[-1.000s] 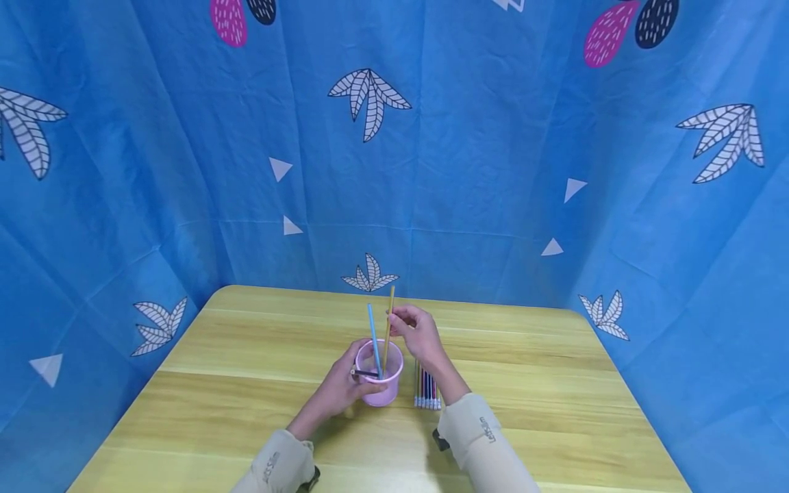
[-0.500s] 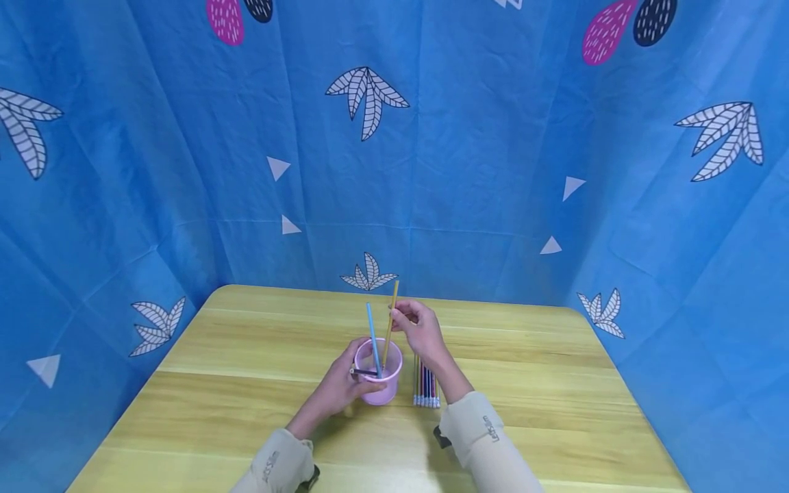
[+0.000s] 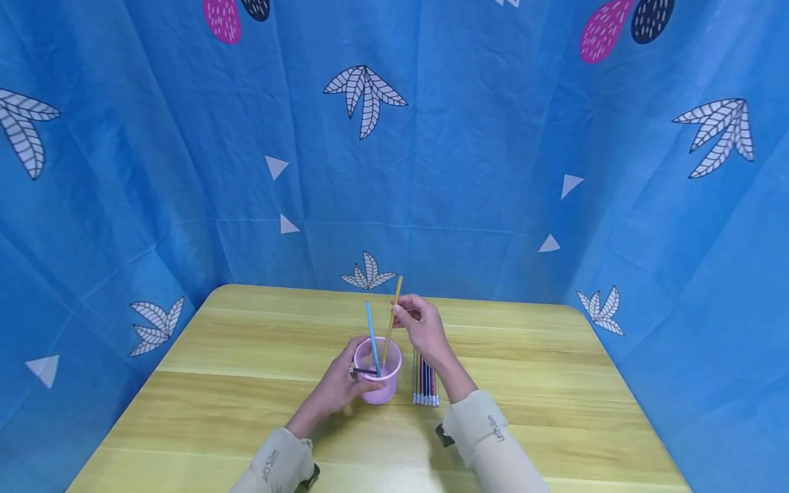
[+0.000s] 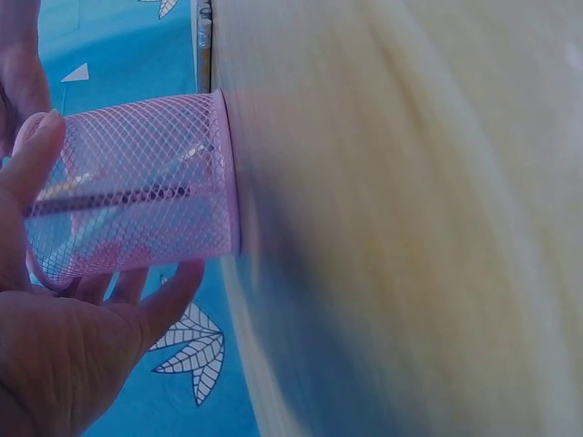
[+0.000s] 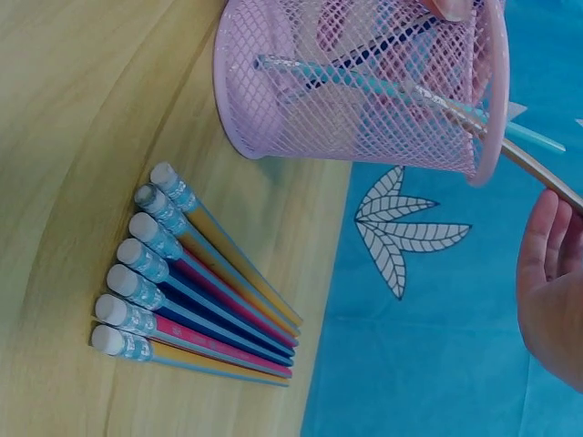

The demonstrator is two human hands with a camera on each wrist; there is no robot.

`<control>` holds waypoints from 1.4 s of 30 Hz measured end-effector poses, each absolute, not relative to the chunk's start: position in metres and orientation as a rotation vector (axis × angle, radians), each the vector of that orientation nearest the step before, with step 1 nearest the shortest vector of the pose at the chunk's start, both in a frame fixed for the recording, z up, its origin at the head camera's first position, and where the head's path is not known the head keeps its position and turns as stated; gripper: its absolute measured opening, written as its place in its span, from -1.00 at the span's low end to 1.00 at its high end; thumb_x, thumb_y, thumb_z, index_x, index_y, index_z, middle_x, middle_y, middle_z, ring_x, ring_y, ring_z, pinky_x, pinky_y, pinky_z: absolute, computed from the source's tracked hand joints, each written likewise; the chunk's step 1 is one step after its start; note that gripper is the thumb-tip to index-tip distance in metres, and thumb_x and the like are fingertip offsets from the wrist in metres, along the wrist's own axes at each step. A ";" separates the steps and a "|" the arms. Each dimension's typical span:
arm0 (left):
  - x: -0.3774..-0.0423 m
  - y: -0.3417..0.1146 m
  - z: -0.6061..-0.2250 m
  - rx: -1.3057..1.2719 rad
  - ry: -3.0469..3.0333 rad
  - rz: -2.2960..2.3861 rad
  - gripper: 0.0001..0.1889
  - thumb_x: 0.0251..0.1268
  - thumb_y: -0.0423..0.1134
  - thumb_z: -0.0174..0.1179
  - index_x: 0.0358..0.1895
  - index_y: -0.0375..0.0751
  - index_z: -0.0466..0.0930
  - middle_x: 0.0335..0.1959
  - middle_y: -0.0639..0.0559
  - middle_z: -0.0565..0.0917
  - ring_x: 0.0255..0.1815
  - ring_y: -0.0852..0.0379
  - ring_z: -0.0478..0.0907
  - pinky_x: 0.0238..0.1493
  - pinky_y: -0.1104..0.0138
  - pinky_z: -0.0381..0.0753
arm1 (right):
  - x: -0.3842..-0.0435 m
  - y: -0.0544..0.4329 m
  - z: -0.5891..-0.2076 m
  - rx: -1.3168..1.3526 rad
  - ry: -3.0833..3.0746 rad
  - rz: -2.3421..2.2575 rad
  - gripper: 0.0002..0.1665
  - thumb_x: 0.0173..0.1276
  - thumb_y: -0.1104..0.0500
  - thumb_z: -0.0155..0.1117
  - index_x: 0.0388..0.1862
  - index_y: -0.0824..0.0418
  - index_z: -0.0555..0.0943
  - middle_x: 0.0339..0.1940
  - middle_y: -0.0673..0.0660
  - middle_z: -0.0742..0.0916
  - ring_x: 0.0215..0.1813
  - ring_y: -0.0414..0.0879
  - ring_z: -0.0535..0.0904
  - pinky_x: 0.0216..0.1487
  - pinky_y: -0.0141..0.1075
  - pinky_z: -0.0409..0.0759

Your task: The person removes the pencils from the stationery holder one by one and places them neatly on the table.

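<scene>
My left hand [image 3: 337, 385] grips a pink mesh pencil cup [image 3: 383, 392] from its left side, with the thumb near the rim. The cup stands upright. Between thumb and fingers of my right hand [image 3: 425, 330] is a yellow pencil [image 3: 391, 333], pinched above the rim. The right wrist view shows its eraser end inside the cup, in the upper half, raised off the floor. A light blue pencil [image 3: 371, 325] leans in the cup, sticking up well above the rim. A dark pencil [image 3: 364, 372] slants across the rim on the left-hand side.
Right of the cup, under my right forearm, several pencils [image 5: 173, 273] lie side by side on the wooden table [image 3: 259, 342], white eraser ends toward me. A blue patterned curtain [image 3: 481, 171] hangs behind the table and along both sides.
My right hand has moved slightly up and to the right, raising the yellow pencil inside the cup. My left hand keeps its hold on the cup.
</scene>
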State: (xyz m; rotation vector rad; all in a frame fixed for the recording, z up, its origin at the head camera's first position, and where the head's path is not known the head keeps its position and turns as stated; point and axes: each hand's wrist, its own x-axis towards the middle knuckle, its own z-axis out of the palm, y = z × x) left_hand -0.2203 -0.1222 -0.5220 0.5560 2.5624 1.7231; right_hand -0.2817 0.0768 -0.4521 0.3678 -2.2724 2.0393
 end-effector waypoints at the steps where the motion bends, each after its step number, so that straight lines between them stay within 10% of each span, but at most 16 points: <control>1: -0.220 -0.122 -0.522 0.554 2.564 1.724 -0.07 0.09 -0.23 0.57 0.53 -0.15 0.27 0.45 -0.27 0.49 0.45 -0.31 0.45 0.46 -0.26 0.41 | -0.282 0.078 -0.452 0.369 -2.267 2.041 -0.72 0.53 0.32 0.21 0.11 0.47 0.59 -0.06 0.43 0.72 -0.20 -0.07 0.71 0.05 -0.10 0.80; 42: -0.220 -0.124 -0.524 0.524 2.543 1.715 -0.12 0.11 -0.21 0.56 0.51 -0.03 0.29 0.47 -0.23 0.48 0.50 -0.32 0.38 0.50 -0.34 0.27 | -0.278 0.144 -0.428 0.202 -2.046 2.044 -0.77 0.56 0.38 0.13 0.09 0.51 0.53 -0.14 0.11 0.74 -0.21 -0.12 0.69 -0.07 -0.36 0.79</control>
